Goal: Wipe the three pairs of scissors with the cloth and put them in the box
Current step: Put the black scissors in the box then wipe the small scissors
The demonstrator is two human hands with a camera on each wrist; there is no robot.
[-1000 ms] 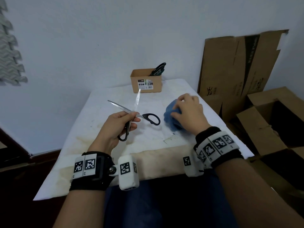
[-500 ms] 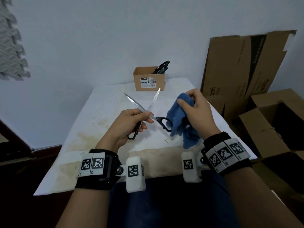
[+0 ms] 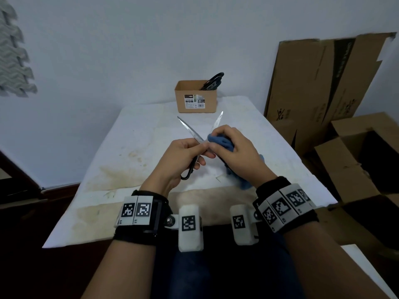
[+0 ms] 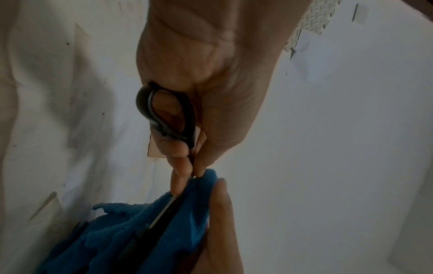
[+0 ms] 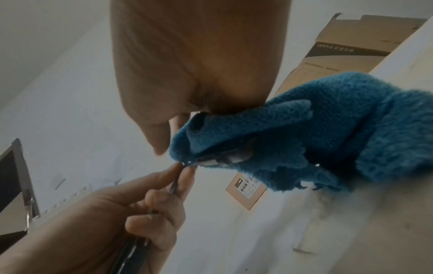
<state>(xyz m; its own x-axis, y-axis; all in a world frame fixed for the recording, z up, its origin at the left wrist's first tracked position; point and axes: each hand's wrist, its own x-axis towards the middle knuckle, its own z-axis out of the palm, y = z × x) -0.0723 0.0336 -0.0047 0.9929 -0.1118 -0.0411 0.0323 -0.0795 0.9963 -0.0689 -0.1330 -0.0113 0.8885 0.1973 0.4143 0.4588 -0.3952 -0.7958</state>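
Scissors [image 3: 195, 134] up over the desk [image 3: 133, 134], blades spread in a V; my left hand [image 3: 181, 157] pinches them near the pivot, one black loop hanging below my palm. My right hand [image 3: 235, 149] is bunched round the blue cloth [image 3: 220, 141] on the right blade's base, touching my left fingertips. Box [image 3: 196, 98] at the far desk edge already shows black handles sticking out, so I'd say this is the last pair, wipe step just starting. Next: drag cloth up toward the tip, keep fingers off the edge.

Left wrist: loop [image 4: 164, 113] sits against my palm, fingers [image 4: 180, 161] clamped on the shank, metal running down into the cloth [image 4: 131, 235].

Right wrist: cloth [image 5: 293, 140] wrapped over the blade, a bit of metal [image 5: 225, 157] peeking out, thumb [image 5: 157, 137] pressing on the fold; left hand [image 5: 131, 213] just beside it, gripping the scissors.
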